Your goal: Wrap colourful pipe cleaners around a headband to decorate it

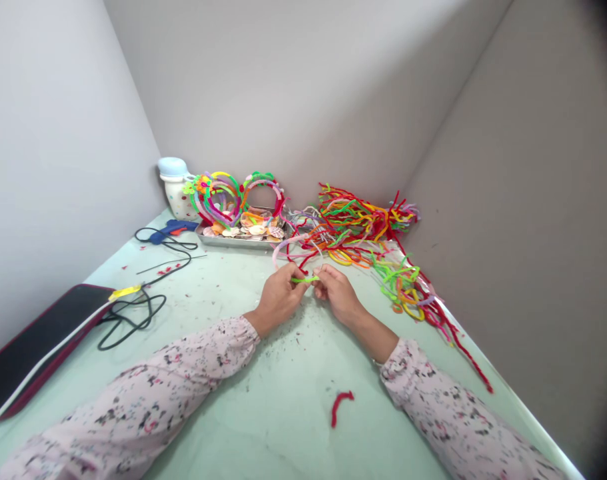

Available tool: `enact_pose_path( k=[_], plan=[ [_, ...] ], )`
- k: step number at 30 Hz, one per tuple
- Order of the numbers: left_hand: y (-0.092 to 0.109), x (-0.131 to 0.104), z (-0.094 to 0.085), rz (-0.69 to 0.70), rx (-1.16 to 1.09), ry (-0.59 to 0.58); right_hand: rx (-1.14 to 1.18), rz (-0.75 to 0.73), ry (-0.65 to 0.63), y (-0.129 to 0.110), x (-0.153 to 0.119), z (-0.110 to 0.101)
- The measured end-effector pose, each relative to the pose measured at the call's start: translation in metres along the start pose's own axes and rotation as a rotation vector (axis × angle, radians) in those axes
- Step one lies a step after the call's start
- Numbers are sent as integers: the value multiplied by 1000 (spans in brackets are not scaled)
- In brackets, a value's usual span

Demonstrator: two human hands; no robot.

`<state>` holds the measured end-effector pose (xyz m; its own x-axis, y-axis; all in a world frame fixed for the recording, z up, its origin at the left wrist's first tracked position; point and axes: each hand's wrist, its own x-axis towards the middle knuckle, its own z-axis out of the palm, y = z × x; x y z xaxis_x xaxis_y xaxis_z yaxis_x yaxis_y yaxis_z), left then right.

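Observation:
A short green pipe cleaner (306, 280) is pinched between the fingertips of both hands, over the middle of the table. My left hand (282, 297) is closed on its left part, and my right hand (337, 293) grips the right end. A pale pink and white loop (283, 248), perhaps a headband, rises just behind my fingers; whether they touch it I cannot tell. Close behind lies a red pipe cleaner end (303, 270). Nearer to me, a short bent red pipe cleaner (339, 407) lies alone on the table.
Behind my hands stands a metal tray (233, 241) with shells and several colourful headbands (223, 200). A large heap of pipe cleaners (358, 220) spreads along the right. At left are a white cup (176, 190), a blue glue gun (170, 230), black cable (128, 320) and a dark flat case (43, 333).

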<state>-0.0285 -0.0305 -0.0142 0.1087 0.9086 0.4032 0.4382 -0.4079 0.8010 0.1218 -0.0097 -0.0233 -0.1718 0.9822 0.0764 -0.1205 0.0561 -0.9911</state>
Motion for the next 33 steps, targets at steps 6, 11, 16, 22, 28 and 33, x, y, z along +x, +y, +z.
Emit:
enact_pose_path(
  k=[6, 11, 16, 22, 28, 33],
  plan=[
    [0, -1, 0, 4, 27, 3, -7, -8, -13, 0, 0, -1],
    [-3, 1, 1, 41, 82, -23, 9, -8, 22, 1, 0, -1],
    [-3, 1, 0, 46, 97, -31, 18, -7, 26, 2, 0, -1],
    [-2, 0, -1, 18, 75, -18, 13, -10, 8, 2, 0, -1],
    [0, 0, -1, -5, 56, -13, -21, -27, -7, 0, -1, 0],
    [-1, -1, 0, -3, 61, -16, -19, -22, -11, 0, -1, 0]
  ],
)
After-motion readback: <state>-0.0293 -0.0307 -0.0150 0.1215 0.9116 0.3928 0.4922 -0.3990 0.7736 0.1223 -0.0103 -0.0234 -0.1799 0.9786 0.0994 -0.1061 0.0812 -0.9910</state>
